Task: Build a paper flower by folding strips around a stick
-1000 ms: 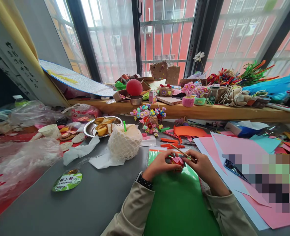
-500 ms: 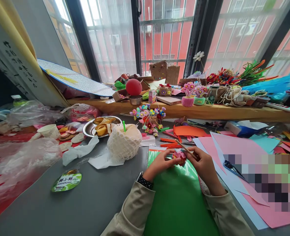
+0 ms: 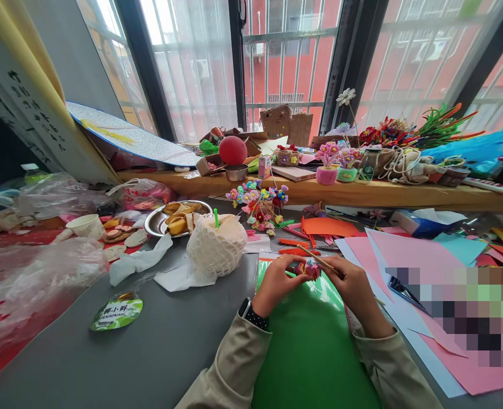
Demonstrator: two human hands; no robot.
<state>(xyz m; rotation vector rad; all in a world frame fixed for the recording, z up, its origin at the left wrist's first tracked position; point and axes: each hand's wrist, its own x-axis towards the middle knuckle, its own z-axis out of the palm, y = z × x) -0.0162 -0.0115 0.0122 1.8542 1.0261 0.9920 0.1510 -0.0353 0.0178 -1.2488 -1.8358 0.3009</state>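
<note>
Between my hands is a small folded pink-and-red paper flower (image 3: 309, 269), held above a glossy green sheet (image 3: 315, 346). My left hand (image 3: 277, 282) pinches the flower's left side between thumb and fingers. A thin wooden stick (image 3: 315, 257) lies in the grip of my right hand (image 3: 350, 284), slanting up and left past the flower. Whether my right fingertips also touch the flower I cannot tell. Orange paper strips (image 3: 296, 244) lie just beyond my hands.
To the left stands a net-wrapped coconut (image 3: 215, 250) with a green straw, near a metal bowl (image 3: 153, 222) of peels. Pink paper (image 3: 408, 258) and a dark-handled tool (image 3: 404, 292) lie right. Behind, crafted flowers (image 3: 260, 201) stand before the wooden sill (image 3: 191, 184).
The flower has been turned a little in my left fingers. The stick and my right hand have shifted slightly left.
</note>
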